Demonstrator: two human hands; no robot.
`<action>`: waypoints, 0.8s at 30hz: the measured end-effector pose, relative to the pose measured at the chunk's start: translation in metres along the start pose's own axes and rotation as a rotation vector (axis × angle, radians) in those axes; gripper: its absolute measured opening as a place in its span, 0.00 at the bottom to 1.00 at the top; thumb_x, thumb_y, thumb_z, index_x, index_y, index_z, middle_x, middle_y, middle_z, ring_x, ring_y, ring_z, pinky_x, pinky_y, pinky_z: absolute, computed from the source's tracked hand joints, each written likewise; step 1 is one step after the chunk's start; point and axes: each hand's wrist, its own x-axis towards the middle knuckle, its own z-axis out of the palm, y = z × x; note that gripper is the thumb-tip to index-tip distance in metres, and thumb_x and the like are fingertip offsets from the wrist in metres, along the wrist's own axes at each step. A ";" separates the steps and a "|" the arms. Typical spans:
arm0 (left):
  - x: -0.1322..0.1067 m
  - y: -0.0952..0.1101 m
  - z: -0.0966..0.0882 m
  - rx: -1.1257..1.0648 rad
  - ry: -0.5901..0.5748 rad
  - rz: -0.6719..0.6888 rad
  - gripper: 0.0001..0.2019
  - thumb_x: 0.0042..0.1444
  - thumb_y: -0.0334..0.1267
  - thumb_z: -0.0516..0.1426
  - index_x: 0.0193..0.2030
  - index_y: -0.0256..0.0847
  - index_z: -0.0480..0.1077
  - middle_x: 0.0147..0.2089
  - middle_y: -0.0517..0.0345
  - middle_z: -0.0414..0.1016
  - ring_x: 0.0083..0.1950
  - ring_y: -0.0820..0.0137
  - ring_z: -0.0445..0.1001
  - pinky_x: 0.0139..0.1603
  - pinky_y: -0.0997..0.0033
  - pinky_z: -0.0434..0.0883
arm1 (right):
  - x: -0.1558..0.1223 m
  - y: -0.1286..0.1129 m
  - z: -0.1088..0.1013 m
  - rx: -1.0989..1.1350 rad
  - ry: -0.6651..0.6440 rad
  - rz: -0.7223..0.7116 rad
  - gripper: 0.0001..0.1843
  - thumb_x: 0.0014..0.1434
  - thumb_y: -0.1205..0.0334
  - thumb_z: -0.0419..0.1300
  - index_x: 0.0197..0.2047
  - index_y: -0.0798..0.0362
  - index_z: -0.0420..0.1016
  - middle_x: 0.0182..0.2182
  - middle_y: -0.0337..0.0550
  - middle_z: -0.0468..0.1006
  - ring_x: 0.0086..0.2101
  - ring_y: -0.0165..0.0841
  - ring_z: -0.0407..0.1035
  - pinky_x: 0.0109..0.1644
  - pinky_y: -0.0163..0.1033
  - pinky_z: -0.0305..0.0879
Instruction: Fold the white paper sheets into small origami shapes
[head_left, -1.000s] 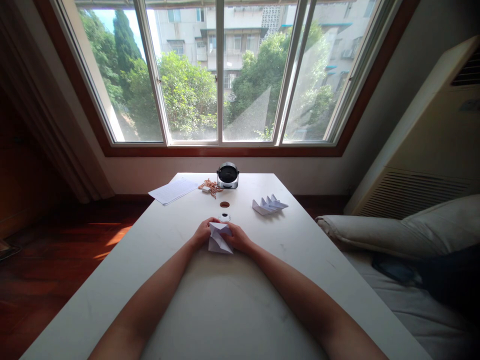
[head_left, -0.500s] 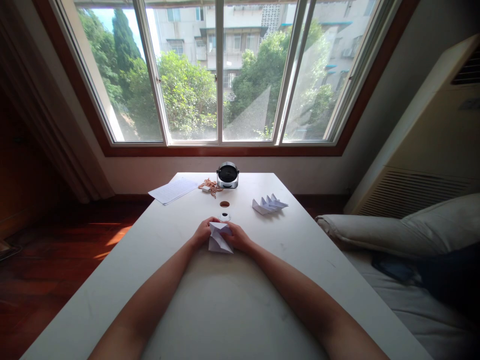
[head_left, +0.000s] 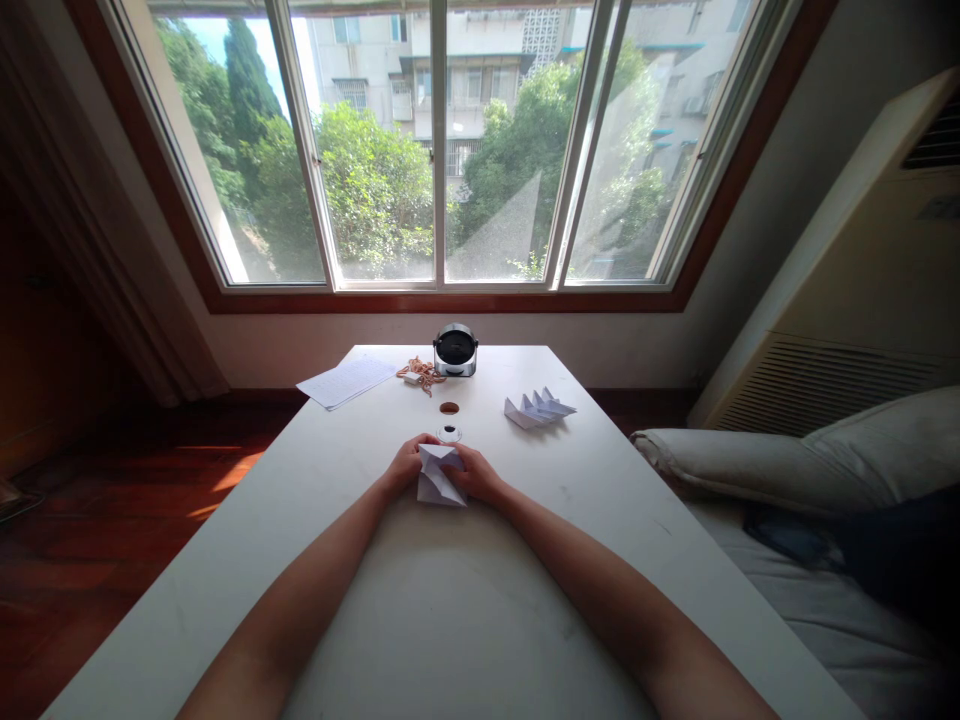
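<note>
A partly folded piece of white paper (head_left: 440,490) is held between my two hands, just above the middle of the table. My left hand (head_left: 406,462) grips its left edge, with some fingers hidden behind it. On the other side my right hand (head_left: 478,472) closes on the paper, its thumb pressed into a fold. Creases and pointed flaps show on the side facing me. Farther right stand several folded white paper shapes (head_left: 538,410), pointed and set close together in a row.
The white table (head_left: 465,620) reaches toward the window. At its far end are a round black device in a silver stand (head_left: 455,350), a tangled orange cord (head_left: 424,374) and sheets of paper (head_left: 347,382). A round hole (head_left: 449,408) lies beyond my hands. A sofa (head_left: 825,460) stands right.
</note>
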 end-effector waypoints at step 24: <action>0.001 -0.003 -0.001 0.002 0.007 -0.002 0.14 0.44 0.35 0.63 0.40 0.36 0.74 0.39 0.53 0.79 0.38 0.65 0.75 0.41 0.70 0.70 | 0.000 -0.001 0.000 -0.021 -0.002 0.018 0.21 0.60 0.62 0.61 0.57 0.48 0.73 0.46 0.44 0.80 0.43 0.38 0.74 0.49 0.42 0.70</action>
